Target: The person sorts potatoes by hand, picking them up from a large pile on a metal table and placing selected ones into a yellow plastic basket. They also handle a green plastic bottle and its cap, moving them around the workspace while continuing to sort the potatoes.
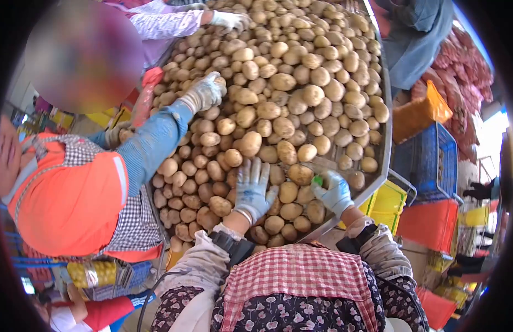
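Potatoes (284,82) cover a metal sorting table in front of me, heaped higher toward the far side. My left hand (254,191), in a whitish-blue stained glove, lies on the near potatoes with its fingers stretched out and the thumb apart. Close to the table's right rim is my right hand (334,193), also gloved, its fingers curled in. A small bright green thing (318,180) shows at its fingertips; I cannot tell what it is. Between my two hands lie several potatoes, a larger brownish one (300,175) among them.
At the left, a person in an orange vest (74,193) reaches a gloved hand (206,93) onto the pile. Another gloved hand (230,20) works at the far side. Right of the metal rim (387,127) stand a blue crate (433,160), a yellow crate (388,203) and red sacks (455,72).
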Demonstrator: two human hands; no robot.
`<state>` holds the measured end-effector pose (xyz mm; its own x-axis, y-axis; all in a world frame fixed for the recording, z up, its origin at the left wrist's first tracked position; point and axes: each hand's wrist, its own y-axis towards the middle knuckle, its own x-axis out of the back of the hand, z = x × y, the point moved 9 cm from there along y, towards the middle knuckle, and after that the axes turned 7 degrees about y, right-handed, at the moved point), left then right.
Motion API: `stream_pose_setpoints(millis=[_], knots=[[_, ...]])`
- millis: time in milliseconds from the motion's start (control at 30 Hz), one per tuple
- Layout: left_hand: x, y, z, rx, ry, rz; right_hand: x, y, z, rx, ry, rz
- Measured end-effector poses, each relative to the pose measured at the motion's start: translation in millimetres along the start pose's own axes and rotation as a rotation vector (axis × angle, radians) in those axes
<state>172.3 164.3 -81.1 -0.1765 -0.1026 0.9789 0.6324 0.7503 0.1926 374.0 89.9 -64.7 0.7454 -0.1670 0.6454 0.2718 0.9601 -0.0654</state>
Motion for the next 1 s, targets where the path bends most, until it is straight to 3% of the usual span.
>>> stream_pose_setpoints(millis=[67, 100, 133, 167, 200, 267, 300, 333, 367, 400, 433, 467, 500, 600, 633, 733, 767, 867, 900, 967, 1000], knots=[[8.6, -22.5, -5.8, -0.033, -0.099, 0.197, -11.4, -4.0, 6.4, 0.190, 0.048, -0.117], [12.8, -38.4, -9.3, -0.092, -0.164, 0.235, -2.7, -1.7, 6.1, 0.145, 0.022, -0.200], [16.8, -44.9, -9.1, -0.147, -0.220, 0.269, 3.1, 6.8, 12.6, 0.294, -0.137, -0.226], [20.8, -41.6, 0.4, -0.104, -0.393, 0.376, 12.4, 12.9, 37.6, 0.378, -0.202, -0.286], [23.8, -36.1, 6.7, -0.068, -0.581, 0.466, 19.3, 32.3, 13.8, 0.386, -0.139, -0.401], [69.5, -5.2, 44.5, 0.102, -0.221, -0.099, 25.5, 60.0, 52.6, 0.515, -0.116, -0.415], [73.1, 6.5, 59.5, 0.202, -0.142, -0.167, 17.8, 74.5, 52.5, 0.565, -0.087, -0.396], [76.5, 20.2, 73.4, 0.291, -0.062, -0.242, 4.5, 98.7, 27.7, 0.365, 0.017, -0.268], [51.6, 33.4, 80.1, 0.350, -0.110, -0.209, -15.7, 115.5, 2.9, 0.162, 0.106, -0.126], [50.9, 43.0, 80.5, 0.380, -0.083, -0.239, -31.3, 114.2, 1.1, 0.241, 0.296, -0.124], [36.7, 57.4, 75.2, 0.346, -0.060, -0.058, -34.3, 101.8, 10.1, 0.425, 0.037, -0.215], [19.5, 66.1, 72.1, 0.312, -0.041, 0.126, -37.6, 101.6, 5.6, 0.402, 0.093, -0.167], [15.3, 69.3, 71.3, 0.299, 0.008, 0.083, -44.5, 108.1, -18.5, 0.251, 0.171, -0.101], [16.5, 81.6, 69.1, 0.298, 0.099, 0.087, -46.9, 113.3, -26.1, 0.237, 0.408, -0.063], [19.0, 87.5, 60.3, 0.244, 0.019, 0.035, -44.4, 116.1, -25.3, 0.223, 0.299, -0.059], [35.5, 77.5, 31.8, 0.088, -0.066, -0.230, -35.9, 104.2, -5.3, 0.390, 0.487, -0.043], [51.9, 63.7, 20.8, 0.040, -0.084, -0.298, -27.6, 99.7, -4.1, 0.361, 0.335, -0.029], [81.0, 9.2, 17.1, 0.039, -0.551, -0.436, -13.4, 69.0, -0.5, 0.546, 0.226, -0.013], [85.1, -7.6, 17.7, 0.056, -0.552, -0.440, -2.6, 31.5, 33.9, 0.320, 0.308, 0.010], [32.9, -37.4, 34.4, 0.523, -1.684, -0.049, -9.2, 22.3, 19.1, 0.298, 0.280, 0.025], [30.5, -46.1, 37.6, 0.542, -1.693, -0.054, -13.5, 15.2, -0.2, 0.270, 0.253, 0.025]])
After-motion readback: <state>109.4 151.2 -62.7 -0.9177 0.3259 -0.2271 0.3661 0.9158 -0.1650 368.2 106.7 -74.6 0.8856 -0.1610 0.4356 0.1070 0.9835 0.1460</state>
